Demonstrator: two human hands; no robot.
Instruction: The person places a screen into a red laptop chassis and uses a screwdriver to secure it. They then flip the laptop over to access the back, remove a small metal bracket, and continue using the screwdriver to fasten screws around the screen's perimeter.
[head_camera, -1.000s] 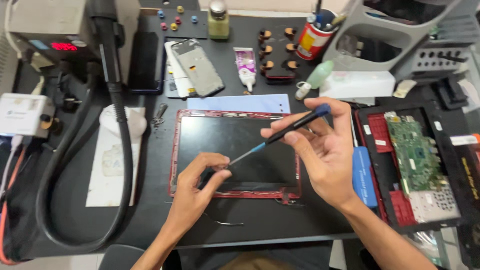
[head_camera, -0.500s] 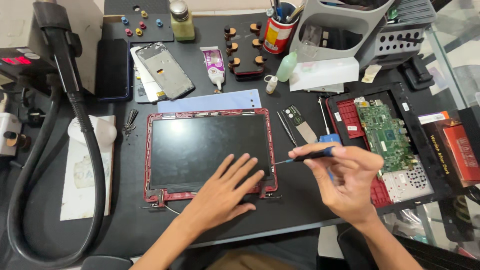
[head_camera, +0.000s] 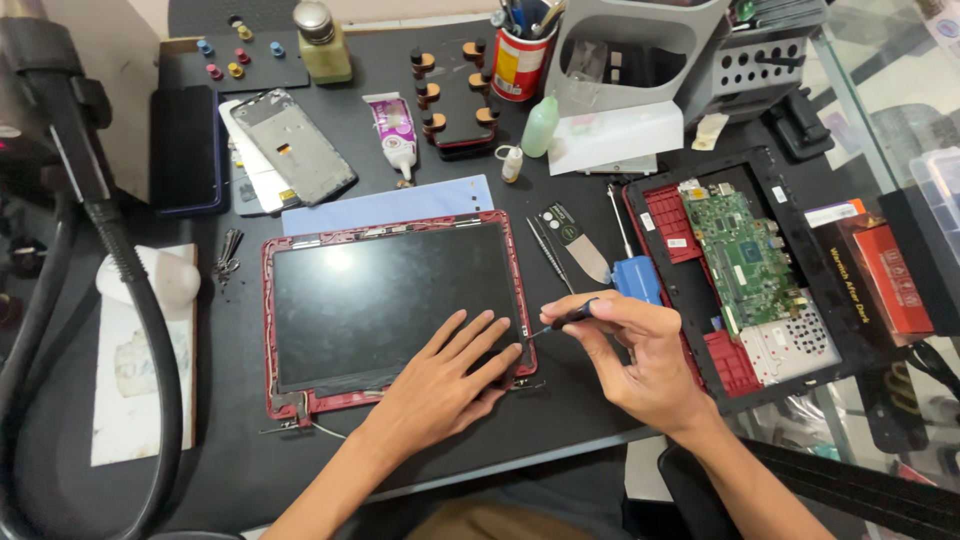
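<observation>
Left hand (head_camera: 440, 385) is lying flat, fingers spread, on the screen panel (head_camera: 390, 305), bottom-right corner. Right hand (head_camera: 640, 350) is pinching a small screwdriver (head_camera: 560, 320), tip at that corner, prob. working a screw; next needs steady downward pressure. Circuit board (head_camera: 745, 255) is further right.

Soft overhead light is falling evenly — a pale glare is showing on the dark screen (head_camera: 395, 300), edges bending slightly outward.
</observation>
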